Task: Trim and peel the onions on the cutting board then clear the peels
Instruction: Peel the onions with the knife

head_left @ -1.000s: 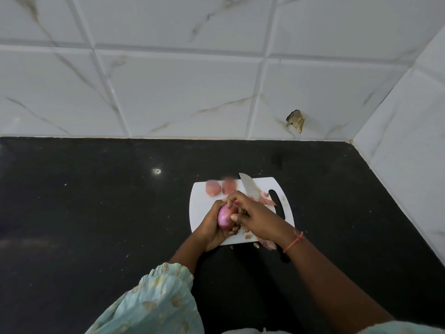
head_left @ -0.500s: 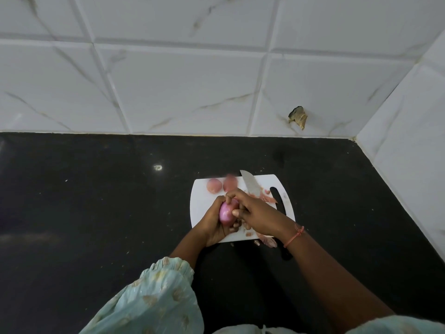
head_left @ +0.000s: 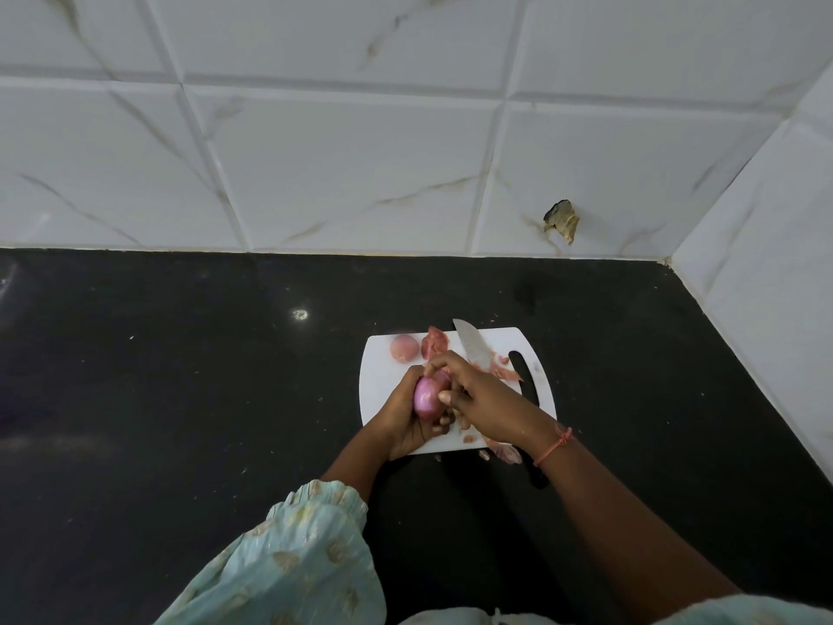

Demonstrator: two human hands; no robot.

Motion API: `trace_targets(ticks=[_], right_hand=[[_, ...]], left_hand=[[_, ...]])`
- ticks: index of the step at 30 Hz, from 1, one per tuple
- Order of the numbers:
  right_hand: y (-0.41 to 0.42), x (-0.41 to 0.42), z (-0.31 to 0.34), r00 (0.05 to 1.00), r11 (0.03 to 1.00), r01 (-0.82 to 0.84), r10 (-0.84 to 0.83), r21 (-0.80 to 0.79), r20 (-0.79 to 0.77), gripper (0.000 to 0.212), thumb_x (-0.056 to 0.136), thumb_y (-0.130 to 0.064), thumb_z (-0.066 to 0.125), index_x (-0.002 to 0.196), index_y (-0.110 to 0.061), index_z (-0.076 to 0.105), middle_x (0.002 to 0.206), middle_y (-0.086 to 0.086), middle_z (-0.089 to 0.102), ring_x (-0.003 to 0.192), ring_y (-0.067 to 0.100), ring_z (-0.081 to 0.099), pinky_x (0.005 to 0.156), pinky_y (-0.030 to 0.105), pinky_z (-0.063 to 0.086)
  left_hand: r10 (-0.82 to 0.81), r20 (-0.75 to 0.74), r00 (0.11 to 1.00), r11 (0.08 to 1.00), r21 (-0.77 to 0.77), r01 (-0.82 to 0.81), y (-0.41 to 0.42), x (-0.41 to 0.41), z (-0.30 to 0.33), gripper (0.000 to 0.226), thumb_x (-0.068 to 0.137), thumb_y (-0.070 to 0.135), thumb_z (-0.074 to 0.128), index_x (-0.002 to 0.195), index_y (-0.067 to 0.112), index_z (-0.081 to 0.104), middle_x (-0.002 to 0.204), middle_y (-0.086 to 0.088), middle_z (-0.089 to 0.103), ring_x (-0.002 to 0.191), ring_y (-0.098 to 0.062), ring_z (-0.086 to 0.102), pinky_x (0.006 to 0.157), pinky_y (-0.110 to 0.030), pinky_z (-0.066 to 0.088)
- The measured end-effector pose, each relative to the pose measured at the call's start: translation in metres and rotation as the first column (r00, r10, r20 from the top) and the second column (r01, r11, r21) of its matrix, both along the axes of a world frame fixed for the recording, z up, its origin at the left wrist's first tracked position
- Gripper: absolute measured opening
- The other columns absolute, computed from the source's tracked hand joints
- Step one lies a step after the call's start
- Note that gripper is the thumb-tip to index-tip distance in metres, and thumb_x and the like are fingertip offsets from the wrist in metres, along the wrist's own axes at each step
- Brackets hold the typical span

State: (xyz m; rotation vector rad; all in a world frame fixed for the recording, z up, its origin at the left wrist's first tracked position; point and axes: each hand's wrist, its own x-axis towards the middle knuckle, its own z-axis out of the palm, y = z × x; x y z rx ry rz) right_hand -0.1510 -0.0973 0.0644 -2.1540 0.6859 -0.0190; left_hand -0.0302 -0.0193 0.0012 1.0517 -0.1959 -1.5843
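A white cutting board lies on the black counter. My left hand is wrapped around a shiny purple onion held over the board. My right hand holds a knife, its blade pointing away from me, while its thumb and fingers pinch at the same onion. At the board's far edge rest a pale onion and another pinkish one with skin hanging loose. Pink peels lie to the right of the blade, and more peel scraps sit at the board's near edge.
The black counter stretches wide to the left. White tiled walls close off the back and the right side, meeting in a corner. The back tile has a chipped hole. The board's handle slot is on its right.
The view has shifted slightly. My hands have stayed over the board, turning the purple onion a little as my right fingers work at its skin.
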Motion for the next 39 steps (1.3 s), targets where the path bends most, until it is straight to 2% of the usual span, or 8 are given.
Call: trace_targets(ticks=[10,14,19,22,26,30,33,39], right_hand=[[-0.002,-0.001,0.001,1.0,1.0,0.025,-0.025,-0.016,-0.002,0.017,0.099,-0.012,0.047,0.096,-0.028,0.047,0.078,-0.009,0.055,0.068,0.006,0.054,0.073,0.037,0.052],[0.006,-0.002,-0.003,0.982,0.985,0.165,-0.17,0.058,0.086,0.028,0.101,-0.019,0.049,0.125,-0.033,0.046,0.088,-0.008,0.061,0.073,0.01,0.064,0.061,0.03,0.055],[0.01,-0.006,-0.003,0.847,0.888,0.366,-0.442,0.279,0.295,0.02,0.09,-0.032,0.069,0.107,-0.032,0.057,0.081,-0.005,0.063,0.071,0.007,0.065,0.065,0.026,0.056],[0.004,-0.009,0.001,0.819,0.885,0.41,-0.464,0.22,0.338,0.034,0.082,-0.03,0.077,0.112,-0.033,0.061,0.084,-0.008,0.064,0.077,0.002,0.064,0.07,0.02,0.054],[0.002,-0.009,0.005,0.748,0.859,0.465,-0.511,0.213,0.424,0.025,0.083,-0.038,0.074,0.107,-0.034,0.068,0.093,-0.013,0.072,0.09,0.007,0.069,0.083,0.037,0.058],[0.01,-0.007,0.016,0.667,0.837,0.524,-0.517,0.156,0.536,0.014,0.088,-0.021,0.069,0.102,-0.023,0.073,0.093,-0.013,0.073,0.089,0.007,0.069,0.081,0.034,0.058],[0.016,-0.007,0.023,0.636,0.841,0.525,-0.489,0.129,0.597,0.015,0.089,-0.01,0.064,0.095,-0.021,0.073,0.087,-0.013,0.072,0.082,0.011,0.068,0.074,0.033,0.057],[0.01,-0.017,0.036,0.81,0.975,0.176,-0.22,0.133,0.543,0.03,0.093,-0.025,0.065,0.119,-0.037,0.059,0.096,-0.018,0.061,0.08,0.013,0.063,0.065,0.02,0.051]], left_hand=[[-0.013,0.012,1.0,0.999,0.035,0.013,-0.002,-0.002,0.007,0.048,0.103,0.042,0.033,0.096,0.006,0.064,0.071,-0.012,0.061,0.053,-0.017,0.052,0.045,-0.023,0.042],[0.027,-0.01,1.0,0.995,0.096,-0.026,-0.002,-0.003,0.014,0.051,0.1,0.05,0.039,0.093,0.008,0.067,0.072,-0.011,0.061,0.054,-0.015,0.054,0.049,-0.023,0.045],[0.061,-0.042,0.997,0.99,0.126,-0.055,-0.006,-0.007,0.039,0.062,0.097,0.067,0.037,0.107,0.016,0.07,0.085,-0.005,0.072,0.065,-0.013,0.063,0.058,-0.024,0.044],[0.088,-0.052,0.995,0.992,0.098,-0.082,-0.008,-0.001,0.058,0.053,0.099,0.061,0.043,0.117,0.017,0.067,0.098,-0.007,0.073,0.074,-0.014,0.066,0.066,-0.027,0.046],[0.168,-0.113,0.979,0.986,0.034,-0.165,-0.006,0.0,0.076,0.035,0.1,0.039,0.057,0.114,0.009,0.068,0.107,-0.016,0.07,0.079,-0.019,0.067,0.068,-0.028,0.059],[0.189,-0.164,0.968,0.981,-0.014,-0.194,0.002,-0.009,0.085,0.048,0.099,0.044,0.056,0.125,0.004,0.064,0.119,-0.022,0.07,0.094,-0.027,0.072,0.086,-0.035,0.061],[0.176,-0.034,0.984,0.984,0.033,-0.175,0.007,-0.018,0.089,0.065,0.098,0.061,0.046,0.125,0.004,0.064,0.1,-0.018,0.073,0.071,-0.022,0.071,0.064,-0.031,0.062],[0.052,0.434,0.899,0.985,0.124,-0.116,0.012,-0.003,0.091,0.082,0.093,0.078,0.031,0.11,0.006,0.067,0.074,-0.007,0.064,0.049,-0.011,0.035,0.044,-0.022,0.032]])
